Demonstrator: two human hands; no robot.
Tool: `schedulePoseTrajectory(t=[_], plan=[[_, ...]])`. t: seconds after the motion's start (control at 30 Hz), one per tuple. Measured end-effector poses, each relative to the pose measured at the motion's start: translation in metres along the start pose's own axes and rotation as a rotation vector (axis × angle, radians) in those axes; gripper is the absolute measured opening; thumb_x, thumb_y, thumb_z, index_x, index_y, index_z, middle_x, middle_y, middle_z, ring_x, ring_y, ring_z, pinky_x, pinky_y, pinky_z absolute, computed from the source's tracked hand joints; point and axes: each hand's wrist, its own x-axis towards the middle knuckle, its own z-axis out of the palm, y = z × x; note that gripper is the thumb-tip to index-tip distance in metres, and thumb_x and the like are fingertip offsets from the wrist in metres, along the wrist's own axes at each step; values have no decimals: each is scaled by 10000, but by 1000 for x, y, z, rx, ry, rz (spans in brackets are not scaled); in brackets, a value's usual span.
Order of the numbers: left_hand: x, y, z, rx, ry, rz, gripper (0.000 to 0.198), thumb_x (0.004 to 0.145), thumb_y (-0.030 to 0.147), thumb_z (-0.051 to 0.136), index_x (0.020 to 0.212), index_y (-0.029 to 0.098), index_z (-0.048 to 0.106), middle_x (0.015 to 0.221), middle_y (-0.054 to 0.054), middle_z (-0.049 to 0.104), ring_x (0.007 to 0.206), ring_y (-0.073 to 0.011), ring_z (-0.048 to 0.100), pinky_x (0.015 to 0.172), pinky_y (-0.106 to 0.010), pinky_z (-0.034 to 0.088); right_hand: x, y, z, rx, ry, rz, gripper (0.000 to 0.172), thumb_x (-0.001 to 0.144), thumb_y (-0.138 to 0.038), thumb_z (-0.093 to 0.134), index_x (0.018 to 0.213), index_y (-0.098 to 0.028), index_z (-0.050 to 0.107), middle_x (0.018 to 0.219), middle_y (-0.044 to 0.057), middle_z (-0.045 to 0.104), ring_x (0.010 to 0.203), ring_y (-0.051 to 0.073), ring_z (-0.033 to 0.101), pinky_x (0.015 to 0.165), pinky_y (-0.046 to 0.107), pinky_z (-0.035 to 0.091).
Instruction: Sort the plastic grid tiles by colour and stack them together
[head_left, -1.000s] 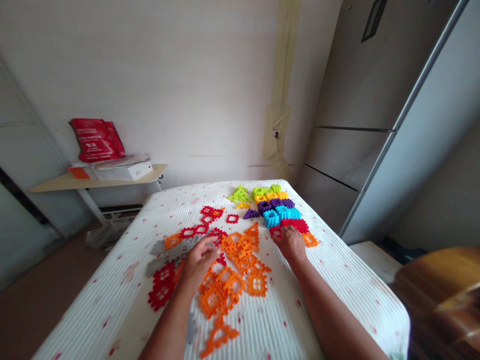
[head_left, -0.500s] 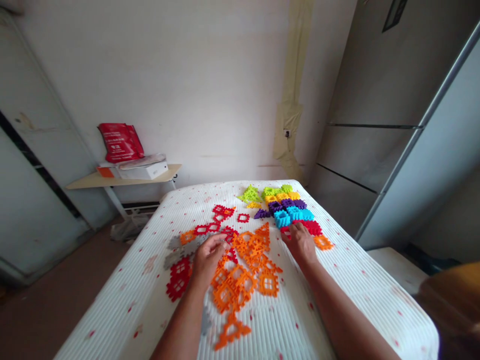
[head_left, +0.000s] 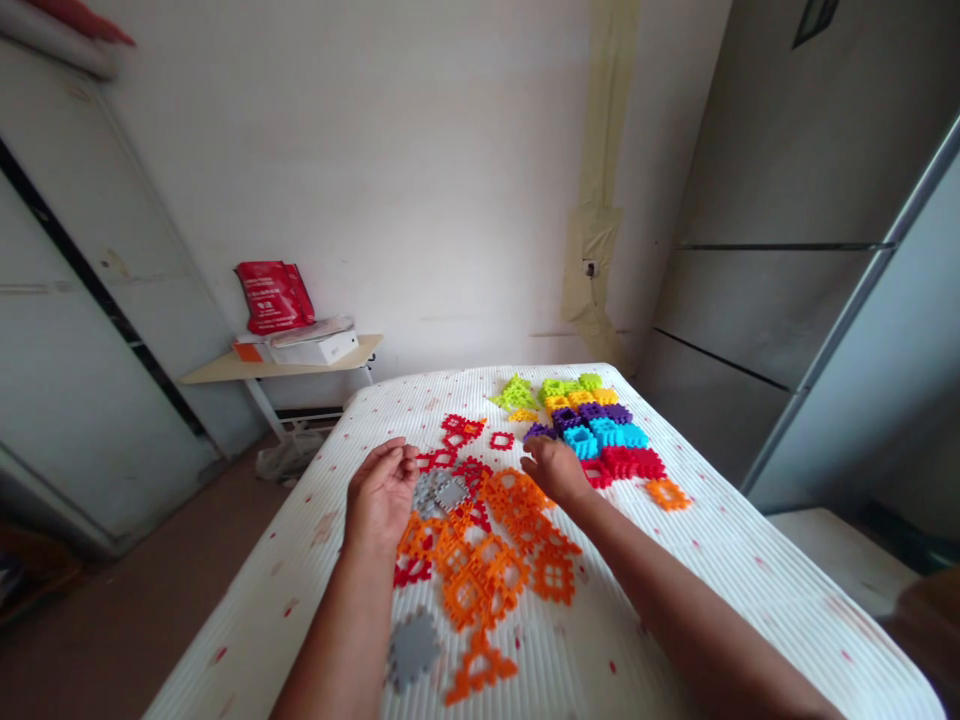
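My left hand (head_left: 381,492) hovers at the left edge of the loose plastic building pieces, fingers loosely bent, with no piece visible in it. Close beside it are grey pieces (head_left: 452,492) and red pieces (head_left: 412,570). My right hand (head_left: 555,470) is over the right side of the orange pieces (head_left: 491,575), its fingers slightly apart and pointing left; nothing shows in them. Just to its right stand red stacked pieces (head_left: 634,462), with blue stacks (head_left: 606,434) and purple stacks (head_left: 592,411) behind. A single red square frame (head_left: 502,441) lies beyond the pile.
Yellow stacks (head_left: 581,399) and green pieces (head_left: 516,392) are at the bed-like surface's far end. One orange square (head_left: 667,494) lies at the right, a grey plate (head_left: 414,650) near the front. A side table (head_left: 217,370) with a red bag stands left, a refrigerator (head_left: 735,300) right.
My right hand has moved left, from the red stack towards the orange pile. My left hand has shifted left and slightly up, uncovering grey pieces. The view has turned slightly left.
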Motion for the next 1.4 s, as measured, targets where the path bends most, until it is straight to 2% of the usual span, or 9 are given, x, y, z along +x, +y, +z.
schedulePoseTrajectory(t=[0.13, 0.3, 0.43, 0.57, 0.8, 0.97, 1.03, 1.17, 1.4], plan=[[16, 7, -17, 118, 61, 125, 248, 517, 230, 711, 740, 159, 628, 614, -4, 647, 552, -93, 539, 540, -214, 402, 31, -26, 14, -43, -46, 67, 219, 861, -238, 468, 990, -131, 609, 955, 133, 653, 847, 206, 640, 689, 264, 451], [38, 4, -69, 364, 285, 278, 267, 538, 275, 680, 763, 139, 632, 588, 2, 635, 484, -85, 486, 486, -209, 367, 60, -47, 37, -59, -108, 154, 262, 882, -203, 434, 1040, -74, 599, 1005, 205, 634, 891, 224, 643, 698, 280, 472], [48, -8, -112, 479, 430, 311, 293, 525, 276, 652, 784, 141, 631, 591, 5, 626, 486, -98, 493, 470, -212, 373, 74, -52, 50, -48, -154, 205, 272, 886, -208, 440, 1042, -65, 611, 998, 215, 641, 921, 223, 641, 721, 281, 482], [50, -19, -136, 534, 480, 262, 311, 520, 279, 651, 800, 145, 643, 581, 6, 618, 487, -106, 496, 454, -213, 379, 80, -54, 53, -51, -175, 244, 268, 872, -182, 447, 1038, -63, 621, 1000, 219, 642, 924, 229, 642, 711, 292, 492], [51, -21, -136, 551, 489, 231, 265, 489, 224, 664, 752, 193, 674, 535, 40, 622, 502, -119, 514, 460, -221, 404, 53, -60, 27, -70, -113, 132, 262, 816, -253, 529, 1032, -126, 606, 1017, 153, 635, 928, 208, 623, 721, 268, 481], [49, -21, -131, 524, 505, 246, 206, 501, 199, 656, 706, 203, 678, 464, 62, 586, 471, -108, 489, 428, -201, 389, -6, -25, -1, -74, 115, 30, 220, 819, -273, 517, 988, -152, 589, 939, 102, 638, 865, 200, 606, 741, 277, 454], [49, -22, -131, 515, 497, 243, 205, 510, 178, 656, 712, 200, 681, 484, 62, 606, 481, -106, 502, 436, -199, 400, -28, 0, -9, -79, 192, 71, 218, 826, -264, 511, 995, -149, 588, 947, 101, 640, 876, 195, 594, 754, 268, 437], [49, -24, -133, 522, 507, 233, 207, 514, 161, 665, 715, 202, 688, 495, 64, 621, 483, -105, 507, 437, -196, 400, -59, 43, -16, -133, 209, 212, 182, 828, -252, 518, 948, -146, 605, 867, 88, 646, 784, 189, 601, 681, 265, 423], [47, -23, -132, 512, 494, 258, 194, 495, 170, 670, 685, 208, 687, 462, 63, 592, 476, -108, 494, 433, -198, 395, -65, 57, -7, -187, 168, 321, 167, 828, -265, 532, 812, -135, 635, 825, 115, 641, 723, 204, 610, 611, 284, 419]])
